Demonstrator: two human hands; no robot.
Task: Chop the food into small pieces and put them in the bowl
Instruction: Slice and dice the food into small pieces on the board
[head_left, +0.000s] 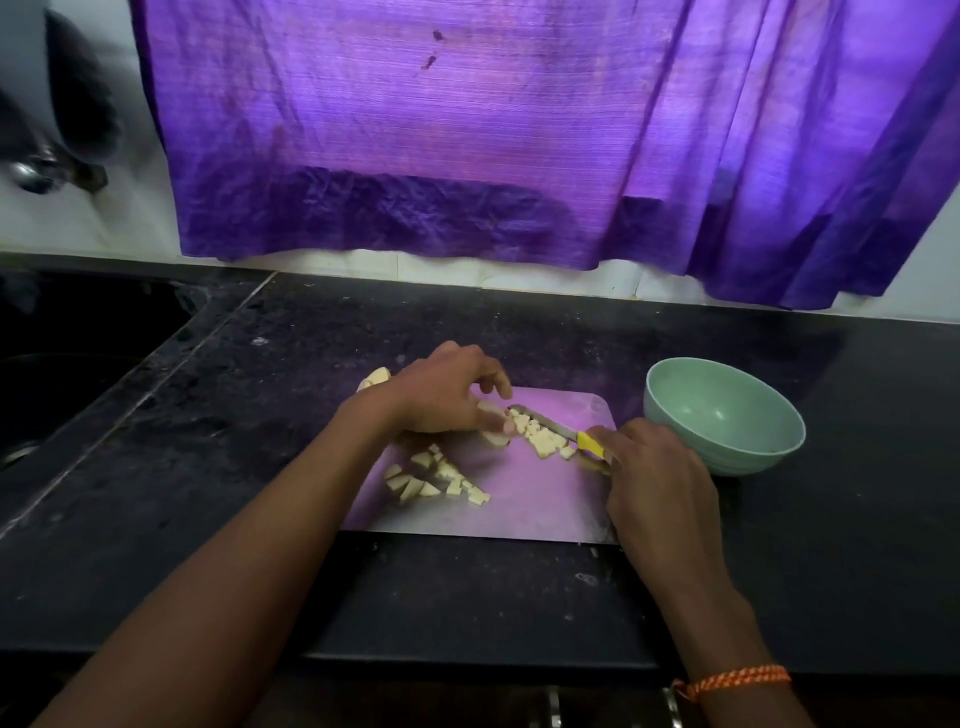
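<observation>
A pale cutting board (535, 499) lies on the dark counter. My left hand (441, 397) holds a piece of pale food (493, 434) down on the board with curled fingers. My right hand (654, 478) grips the yellow handle of a knife (550, 423), whose blade rests among several small cut pieces (543, 439) just right of my left fingers. A second heap of cut chunks (434, 478) lies at the board's left side. A larger uncut piece (374, 378) sits behind my left wrist. The green bowl (727, 415) stands right of the board with nothing visible inside.
A black sink (67, 364) is sunk into the counter at far left. A purple curtain (519, 130) hangs over the back wall. Bare dark counter (857, 519) stretches right of the bowl and in front of the board.
</observation>
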